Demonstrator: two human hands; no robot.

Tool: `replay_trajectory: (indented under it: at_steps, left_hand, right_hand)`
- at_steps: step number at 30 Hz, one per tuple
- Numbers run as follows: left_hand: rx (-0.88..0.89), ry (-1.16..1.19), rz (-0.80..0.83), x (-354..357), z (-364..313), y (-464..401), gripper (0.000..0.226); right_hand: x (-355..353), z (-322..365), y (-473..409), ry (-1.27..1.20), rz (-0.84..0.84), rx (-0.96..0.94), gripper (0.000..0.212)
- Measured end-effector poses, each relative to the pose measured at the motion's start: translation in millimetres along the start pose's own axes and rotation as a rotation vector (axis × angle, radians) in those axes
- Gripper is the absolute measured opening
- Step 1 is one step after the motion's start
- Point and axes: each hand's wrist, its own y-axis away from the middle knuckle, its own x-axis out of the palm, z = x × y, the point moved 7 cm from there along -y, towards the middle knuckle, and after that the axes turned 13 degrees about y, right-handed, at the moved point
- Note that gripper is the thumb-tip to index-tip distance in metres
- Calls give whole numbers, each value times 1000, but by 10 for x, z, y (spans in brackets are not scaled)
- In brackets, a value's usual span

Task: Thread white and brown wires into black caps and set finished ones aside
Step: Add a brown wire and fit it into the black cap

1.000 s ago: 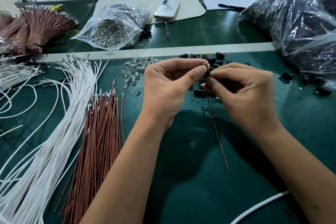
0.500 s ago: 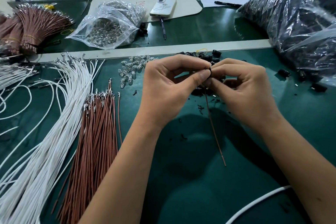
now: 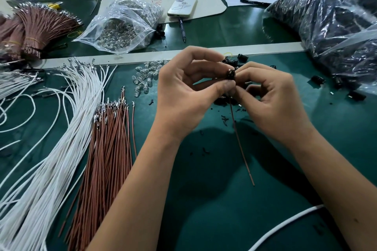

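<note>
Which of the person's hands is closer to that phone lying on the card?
The left hand sits almost straight below the phone; the right hand is farther off, below and to its right.

A small black cap (image 3: 231, 74) is held above the green table (image 3: 214, 199), its open end up with glints of metal inside. A single brown wire (image 3: 240, 144) hangs from under it, running down and slightly right to a free end resting over the table's near middle. On the table's left side lies a flat bundle of brown wires (image 3: 106, 149), metal terminals at the far ends, and further left a fanned spread of white wires (image 3: 57, 138), also terminal-tipped. Loose black caps (image 3: 238, 60) lie in a small heap just beyond the held cap, with a few more (image 3: 318, 80) scattered toward the table's right.
</note>
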Motion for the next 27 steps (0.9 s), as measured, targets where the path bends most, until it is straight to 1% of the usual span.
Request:
replay_trajectory:
  at_steps: [4,9,14,17,23,27]
  left_hand:
    - [-19,8,-35,-34,25,-11,38]
    - [-94,8,-78,-87,81,-2,32]
    - [-181,43,-95,-109,139,5,30]
    - [-199,39,-115,-124,151,11,27]
    - [-229,57,-140,-148,183,14,25]
    - [-234,77,-154,-161,181,13,25]
  right_hand:
    - [30,-17,4,-96,36,59,11]
    - [76,-87,24,-139,99,139,11]
    - [99,-100,26,-199,142,183,13]
    - [115,-102,30,-236,166,208,10]
    - [164,-129,51,-270,249,255,11]
    - [189,-121,65,-289,281,254,10]
